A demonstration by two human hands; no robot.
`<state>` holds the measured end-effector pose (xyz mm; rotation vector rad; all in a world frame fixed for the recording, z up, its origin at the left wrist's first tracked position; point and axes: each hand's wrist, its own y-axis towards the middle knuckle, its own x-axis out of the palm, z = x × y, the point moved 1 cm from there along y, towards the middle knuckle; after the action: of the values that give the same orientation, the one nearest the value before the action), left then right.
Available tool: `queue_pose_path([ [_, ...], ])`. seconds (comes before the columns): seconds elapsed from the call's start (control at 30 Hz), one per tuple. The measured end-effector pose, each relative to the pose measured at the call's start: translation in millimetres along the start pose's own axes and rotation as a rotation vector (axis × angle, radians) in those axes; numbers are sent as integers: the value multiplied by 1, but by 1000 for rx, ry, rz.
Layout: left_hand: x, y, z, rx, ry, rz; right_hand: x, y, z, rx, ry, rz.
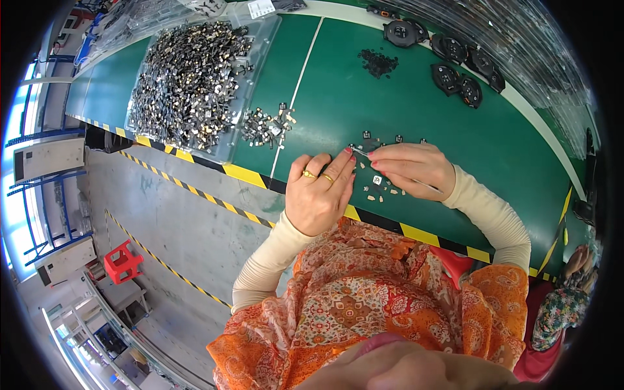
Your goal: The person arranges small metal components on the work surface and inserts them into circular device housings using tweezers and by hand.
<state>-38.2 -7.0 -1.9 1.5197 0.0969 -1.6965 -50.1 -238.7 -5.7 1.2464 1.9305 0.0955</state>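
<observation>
My right hand (419,164) grips metal tweezers (429,186); their back end shows below the palm and their tips point at my left fingertips. My left hand (320,195), with two rings, is closed at the fingertips on a small dark part (351,147), mostly hidden. Both hands meet just above the green table (325,84), near its striped edge. Beneath my right hand lie a small white-and-black square piece (377,180) and several tiny beige scraps (372,197). A few small black parts (399,138) rest just beyond the fingers.
A clear tray (257,49) heaped with small black and metallic parts stands at left. A loose pile of parts (268,127) lies beside it. Farther back are small black pieces (378,63) and round black housings (446,78). A red stool (122,262) stands on the floor.
</observation>
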Motion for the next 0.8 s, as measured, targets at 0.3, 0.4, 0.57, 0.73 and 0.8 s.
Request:
queue_pose_path([
  [0.3,1,2,-3,-13,-35,2,-4,2,1,8,0,-2],
  [0.4,3,1,-9,-3,-100,17,-9,2,1,55,51,64],
  [0.57,4,0,-9,-76,-195,14,-41,-4,30,335,-18,461],
  [0.73,5,-1,-7,-138,-228,61,-38,2,39,490,193,553],
  [0.8,4,1,-5,-153,-229,58,-37,4,39,469,149,475],
])
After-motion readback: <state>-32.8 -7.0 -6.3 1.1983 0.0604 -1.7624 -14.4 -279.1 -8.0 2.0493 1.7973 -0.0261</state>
